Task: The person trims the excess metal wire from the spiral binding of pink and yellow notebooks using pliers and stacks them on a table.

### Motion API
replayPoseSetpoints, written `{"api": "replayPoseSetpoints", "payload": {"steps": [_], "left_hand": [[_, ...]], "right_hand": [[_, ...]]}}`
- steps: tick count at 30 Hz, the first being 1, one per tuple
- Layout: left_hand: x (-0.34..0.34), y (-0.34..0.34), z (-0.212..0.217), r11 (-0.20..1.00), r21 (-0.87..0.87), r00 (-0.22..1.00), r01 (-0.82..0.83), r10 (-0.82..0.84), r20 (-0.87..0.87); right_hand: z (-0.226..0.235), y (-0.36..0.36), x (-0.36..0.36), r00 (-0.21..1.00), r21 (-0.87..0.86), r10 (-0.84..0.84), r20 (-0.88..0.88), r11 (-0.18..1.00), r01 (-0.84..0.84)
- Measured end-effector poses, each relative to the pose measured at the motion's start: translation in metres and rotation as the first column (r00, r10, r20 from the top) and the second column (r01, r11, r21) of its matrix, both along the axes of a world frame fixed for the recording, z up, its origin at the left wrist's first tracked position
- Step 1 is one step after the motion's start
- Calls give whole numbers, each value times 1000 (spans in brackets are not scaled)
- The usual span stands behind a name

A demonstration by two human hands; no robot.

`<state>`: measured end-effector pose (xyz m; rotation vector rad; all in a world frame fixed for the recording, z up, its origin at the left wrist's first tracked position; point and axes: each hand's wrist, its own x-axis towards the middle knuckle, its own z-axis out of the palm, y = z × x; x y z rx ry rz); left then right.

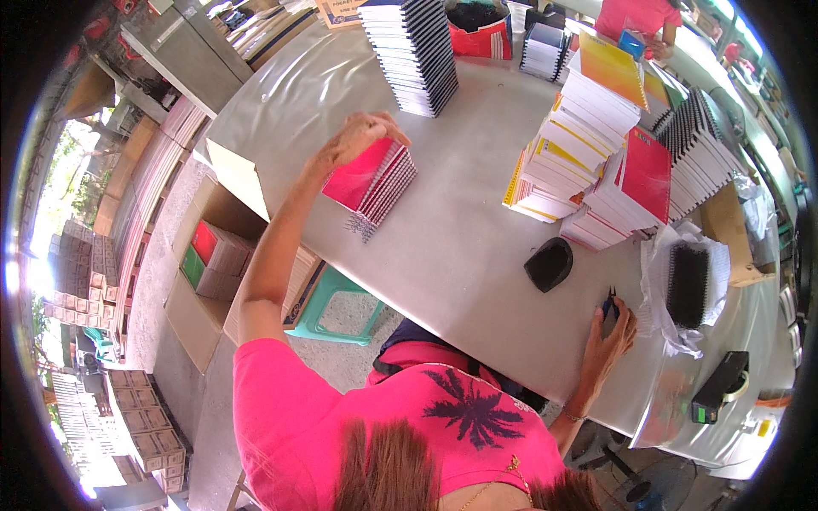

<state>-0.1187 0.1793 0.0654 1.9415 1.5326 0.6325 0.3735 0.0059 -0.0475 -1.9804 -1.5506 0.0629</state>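
Observation:
My left hand [365, 136] is bent over the far end of a small stack of red spiral notebooks [365, 180], its fingers curled against the top. Metal coils stick out from the near corner of that stack. At the right, my right hand [607, 335] rests at the table edge with its fingers wrapped round small dark pliers [611, 304], their tips pointing away from me. The palm hides most of the handles. Ahead of this hand lies a black rounded pad [548, 264].
Tall notebook piles stand at the back [413, 60] and right, one with a yellow cover [609, 68], another red [645, 175]. Black coils [687, 285] lie in white wrapping. A tape dispenser [722, 387] sits far right. An open carton [196, 298] is left of the table [460, 230]. Someone in pink [635, 17] works opposite.

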Motion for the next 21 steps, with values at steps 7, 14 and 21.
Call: {"api": "replayPoseSetpoints", "payload": {"steps": [7, 14, 21], "left_hand": [[-1, -38, -27, 950, 292, 930, -109, 201, -307], [-5, -44, -54, 917, 273, 899, -292, 360, -249], [-17, -44, -50, 945, 277, 947, -175, 239, -216]], "right_hand": [[2, 0, 0, 999, -45, -35, -4, 998, 34], [4, -1, 0, 1000, -26, -11, 9, 1000, 12], [3, -5, -1, 1000, -35, 12, -4, 999, -12]]}}
